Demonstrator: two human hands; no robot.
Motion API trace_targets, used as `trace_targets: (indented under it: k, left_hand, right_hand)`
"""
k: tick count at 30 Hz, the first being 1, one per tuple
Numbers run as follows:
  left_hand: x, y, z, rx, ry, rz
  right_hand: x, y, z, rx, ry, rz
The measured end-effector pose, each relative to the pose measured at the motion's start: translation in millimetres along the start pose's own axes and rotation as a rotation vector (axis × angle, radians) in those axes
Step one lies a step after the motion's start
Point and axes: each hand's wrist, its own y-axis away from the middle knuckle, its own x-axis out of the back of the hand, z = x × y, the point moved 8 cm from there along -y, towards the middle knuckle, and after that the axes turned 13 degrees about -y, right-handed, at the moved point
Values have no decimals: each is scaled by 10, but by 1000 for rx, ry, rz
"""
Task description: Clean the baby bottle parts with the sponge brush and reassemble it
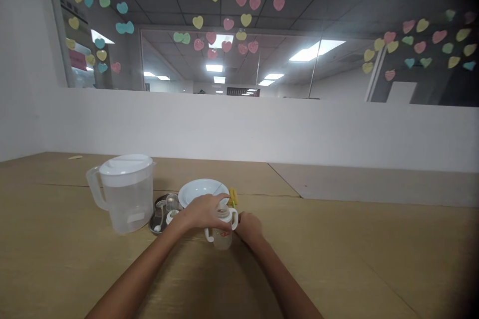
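Observation:
My left hand (205, 212) is wrapped round the upper part of a clear baby bottle (223, 241) with two white side handles and red print. The bottle stands upright with no cap visible over its neck. Close to its right handle is my right hand (250, 228), its fingers curled closed; what they may hold is hidden. Just behind the bottle a yellow object (233, 195) with a bit of green shows, too small to name. A white bowl (198, 188) sits behind my left hand, with something thin and pale resting in it.
At the left stands a large translucent pitcher (129, 204) with a white lid. Beside it a dark metal tray (152, 223) holds small bottle parts, including a clear cap (172, 202). The wooden table (337, 254) runs back to a white wall (239, 127) below a window.

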Motion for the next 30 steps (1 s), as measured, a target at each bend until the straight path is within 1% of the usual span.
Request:
trace_targets:
  k: [4,7,9,11,13,15,16,17,18,19,21,23,24,27,30]
  left_hand:
    - [-140,62,-90,-12,13,47]
    - [-259,92,-144,24,34,68]
    - [-311,116,-173,36,94,89]
    - [-299,158,-239,33,196,155]
    - [-219,234,-434,89,261,295]
    - [-142,352,-764,247,224,446]
    - [-133,415,-946,346,169,485]
    - [-153,468,-1122,443,106,485]
    - [-191,510,-1281,527,45,459]
    - [-243,541,-1417,596,-17,412]
    - [-370,569,-1609,679,-135,286]
    - [-488,568,-1697,700,-213,180]
    - [-534,563,-1714,699,-230,149]
    - [-614,545,-1721,690,-228,132]
    - [-679,528,-1729,695,-241,115]
  right_hand:
    - [8,9,-13,0,52,32]
    - [33,17,-23,-2,39,57]
    - [63,16,-19,-9,27,77]
    - [125,8,-27,-10,11,113]
    - [238,-10,-75,6,-28,182]
    - [382,-38,-191,55,-95,262]
    - [457,-57,-274,89,-134,300]
    - [526,-82,-373,129,-176,331]
    - [588,-111,-479,169,-219,358]
    - [638,-148,-585,203,-264,377]
    - [663,-254,-792,261,-337,353]
    - [578,-388,-980,308,-354,242]
    - [513,-455,-1048,320,-348,182]
    - [303,-628,-1125,309,-307,40]
    - [131,-733,-1103,286,-253,-41]
